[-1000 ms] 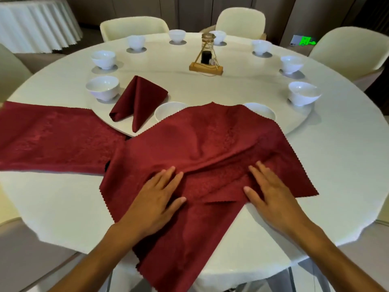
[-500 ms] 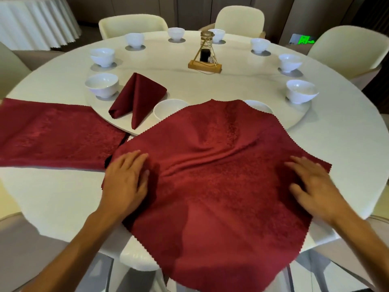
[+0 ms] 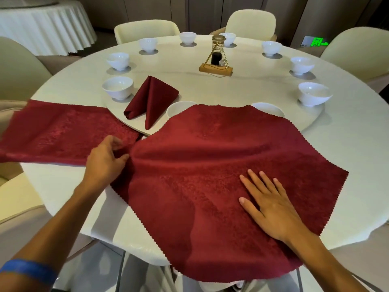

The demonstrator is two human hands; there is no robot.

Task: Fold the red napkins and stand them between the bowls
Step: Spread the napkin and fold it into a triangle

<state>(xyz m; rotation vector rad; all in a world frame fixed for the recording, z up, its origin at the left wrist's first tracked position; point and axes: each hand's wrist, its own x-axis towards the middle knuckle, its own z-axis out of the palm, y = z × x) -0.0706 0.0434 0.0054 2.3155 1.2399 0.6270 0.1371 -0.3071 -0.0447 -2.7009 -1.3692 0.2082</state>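
One folded dark-red cloth napkin [image 3: 150,100] already stood on white turntable [image 3: 242,81] between two white ceramic bowls [image 3: 117,87]. Second dark-red square napkin [image 3: 210,175] lay spread flat on round white table [image 3: 357,154], near corner hanging over edge, no fold made yet. Your left hand [image 3: 106,160] pinched its left corner, fingers curled; your right hand [image 3: 271,204] pressed flat, fingers straight. More dark-red cloth [image 3: 59,131] waited at left. Most gaps between bowls were unfilled.

Counts on the tabletop [image 3: 347,144]

Three red napkins [image 3: 210,165]: two spread flat, one folded. Ten white bowls [image 3: 117,87]. One bottle stand [image 3: 216,60]. Two hands [image 3: 271,205]. Four chairs [image 3: 250,22].
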